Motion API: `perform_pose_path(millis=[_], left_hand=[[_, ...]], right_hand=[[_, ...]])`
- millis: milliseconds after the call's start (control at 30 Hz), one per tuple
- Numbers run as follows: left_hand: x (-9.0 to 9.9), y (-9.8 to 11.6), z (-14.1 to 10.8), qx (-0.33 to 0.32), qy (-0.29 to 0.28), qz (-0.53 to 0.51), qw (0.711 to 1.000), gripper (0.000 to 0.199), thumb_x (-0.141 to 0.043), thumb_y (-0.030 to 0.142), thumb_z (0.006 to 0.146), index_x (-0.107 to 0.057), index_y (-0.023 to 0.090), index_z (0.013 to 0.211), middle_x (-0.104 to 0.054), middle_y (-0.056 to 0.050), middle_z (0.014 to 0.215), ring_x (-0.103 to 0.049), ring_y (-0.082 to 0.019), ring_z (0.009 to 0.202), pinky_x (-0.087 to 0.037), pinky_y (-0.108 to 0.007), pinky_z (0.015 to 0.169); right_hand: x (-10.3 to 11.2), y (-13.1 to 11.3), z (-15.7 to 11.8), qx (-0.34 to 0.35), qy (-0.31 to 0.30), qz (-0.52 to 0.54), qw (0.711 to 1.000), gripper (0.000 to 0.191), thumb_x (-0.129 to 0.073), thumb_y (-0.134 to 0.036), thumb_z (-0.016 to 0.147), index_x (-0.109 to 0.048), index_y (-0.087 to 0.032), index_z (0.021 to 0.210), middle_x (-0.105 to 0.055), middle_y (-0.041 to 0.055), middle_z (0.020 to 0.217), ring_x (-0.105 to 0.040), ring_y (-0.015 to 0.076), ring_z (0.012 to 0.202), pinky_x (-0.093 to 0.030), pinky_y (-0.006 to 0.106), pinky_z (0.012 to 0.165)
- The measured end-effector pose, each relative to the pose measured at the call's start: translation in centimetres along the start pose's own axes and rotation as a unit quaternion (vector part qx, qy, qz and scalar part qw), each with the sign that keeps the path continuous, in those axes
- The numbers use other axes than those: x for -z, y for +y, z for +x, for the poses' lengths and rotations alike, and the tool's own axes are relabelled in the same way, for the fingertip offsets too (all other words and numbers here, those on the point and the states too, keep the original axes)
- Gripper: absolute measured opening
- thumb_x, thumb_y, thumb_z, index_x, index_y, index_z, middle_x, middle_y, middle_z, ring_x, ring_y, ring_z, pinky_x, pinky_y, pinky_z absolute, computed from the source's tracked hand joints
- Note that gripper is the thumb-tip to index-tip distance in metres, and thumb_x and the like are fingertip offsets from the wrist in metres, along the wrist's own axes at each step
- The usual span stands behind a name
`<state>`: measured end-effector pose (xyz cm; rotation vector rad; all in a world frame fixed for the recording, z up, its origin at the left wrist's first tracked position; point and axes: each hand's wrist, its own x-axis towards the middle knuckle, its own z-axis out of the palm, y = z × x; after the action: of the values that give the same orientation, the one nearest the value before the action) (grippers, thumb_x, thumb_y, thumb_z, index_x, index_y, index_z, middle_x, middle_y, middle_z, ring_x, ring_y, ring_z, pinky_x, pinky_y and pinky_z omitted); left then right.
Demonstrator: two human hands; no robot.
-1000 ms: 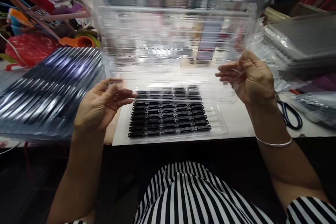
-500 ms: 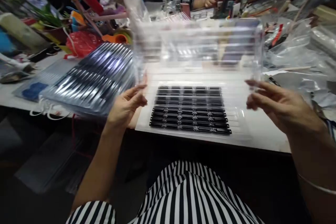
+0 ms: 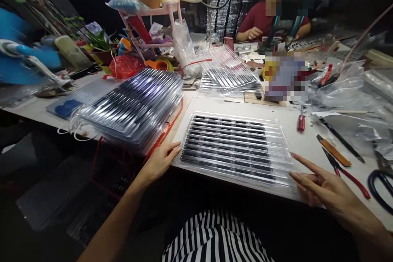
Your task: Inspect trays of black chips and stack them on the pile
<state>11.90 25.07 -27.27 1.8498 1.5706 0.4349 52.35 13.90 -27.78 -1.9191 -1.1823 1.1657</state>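
A clear ribbed plastic tray (image 3: 281, 137) lies in front of me at the table's front edge. Several rows of black strips (image 3: 227, 147) show through it, with a bare clear part on the right. My left hand (image 3: 161, 161) has its thumb and forefinger closed at the tray's left edge. At the right edge is my right hand (image 3: 319, 182), its forefinger stretched out and apart from the other fingers, the tips touching the plastic.
Left of me is a stack of filled trays (image 3: 135, 106). Behind lie more clear trays (image 3: 230, 69). On the right are a screwdriver (image 3: 301, 123), red-handled pliers (image 3: 353, 180) and scissors (image 3: 380, 190). A person (image 3: 258, 20) in dark red sits across the table.
The clear ribbed plastic came down from above the black strips and now lies over them. Both hands moved down with it. My view has shifted, showing more of the table.
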Motion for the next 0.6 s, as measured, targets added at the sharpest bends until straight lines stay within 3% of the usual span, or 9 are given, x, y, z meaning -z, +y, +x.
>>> perform_pose_path(millis=[100,167,200,267,367,500,600], left_hand=[[0.9,0.7,1.1,-0.015,0.06,0.064,0.996,0.057,-0.037,0.05,0.088,-0.06,0.009,0.12,-0.061,-0.015,0.123,-0.056,-0.027,0.114,-0.039,-0.039,0.1],[0.7,1.8,2.4,-0.069,0.097,0.115,0.986,0.057,-0.034,0.051,0.09,-0.057,0.011,0.124,-0.058,-0.015,0.127,-0.053,-0.027,0.117,-0.038,-0.041,0.101],[0.3,2.6,3.2,-0.109,0.096,0.14,0.979,0.058,-0.032,0.051,0.091,-0.054,0.011,0.127,-0.054,-0.015,0.132,-0.049,-0.027,0.122,-0.036,-0.042,0.103],[-1.1,4.2,4.8,-0.179,0.063,0.195,0.962,0.062,-0.03,0.051,0.092,-0.042,0.01,0.137,-0.04,-0.014,0.145,-0.032,-0.027,0.135,-0.026,-0.044,0.11],[-3.9,5.9,6.5,-0.216,0.0,0.29,0.932,0.072,-0.032,0.057,0.09,-0.026,0.011,0.145,-0.02,-0.012,0.153,-0.01,-0.029,0.142,-0.012,-0.051,0.113],[-6.0,5.9,7.3,-0.222,-0.024,0.354,0.908,0.076,-0.028,0.062,0.088,-0.02,0.013,0.147,-0.011,-0.012,0.154,-0.007,-0.029,0.142,-0.008,-0.054,0.112],[-6.0,5.5,7.3,-0.225,-0.022,0.362,0.904,0.077,-0.026,0.063,0.088,-0.018,0.014,0.147,-0.011,-0.012,0.154,-0.008,-0.029,0.142,-0.009,-0.054,0.112]], right_hand=[[0.3,-0.8,1.2,0.069,0.143,-0.191,0.969,0.077,-0.046,-0.068,0.078,-0.051,-0.013,0.132,-0.055,-0.0001,0.051,-0.054,0.0214,0.049,-0.044,0.035,0.051],[-0.2,-2.0,2.4,0.157,0.226,-0.27,0.923,0.074,-0.035,-0.067,0.084,-0.054,-0.011,0.128,-0.068,0.0101,0.076,-0.064,0.0288,0.072,-0.048,0.044,0.067],[-0.7,-2.8,3.1,0.215,0.229,-0.291,0.904,0.072,-0.03,-0.065,0.087,-0.052,-0.011,0.13,-0.069,0.0148,0.096,-0.064,0.0315,0.09,-0.047,0.047,0.078],[-2.3,-4.4,4.5,0.324,0.155,-0.356,0.863,0.071,-0.026,-0.063,0.09,-0.043,-0.013,0.138,-0.05,0.018,0.135,-0.045,0.0325,0.125,-0.035,0.054,0.099],[-4.9,-6.0,6.1,0.347,0.028,-0.447,0.824,0.077,-0.03,-0.065,0.088,-0.026,-0.014,0.146,-0.02,0.0146,0.152,-0.013,0.0319,0.141,-0.015,0.059,0.109],[-6.1,-6.8,7.2,0.329,-0.065,-0.464,0.82,0.083,-0.028,-0.069,0.086,-0.022,-0.013,0.147,-0.01,0.0134,0.154,-0.006,0.032,0.141,-0.01,0.058,0.11],[-5.7,-7.1,8.2,0.326,-0.038,-0.444,0.834,0.08,-0.026,-0.065,0.089,-0.015,-0.012,0.148,-0.01,0.0141,0.154,-0.006,0.0286,0.142,-0.01,0.056,0.111]])
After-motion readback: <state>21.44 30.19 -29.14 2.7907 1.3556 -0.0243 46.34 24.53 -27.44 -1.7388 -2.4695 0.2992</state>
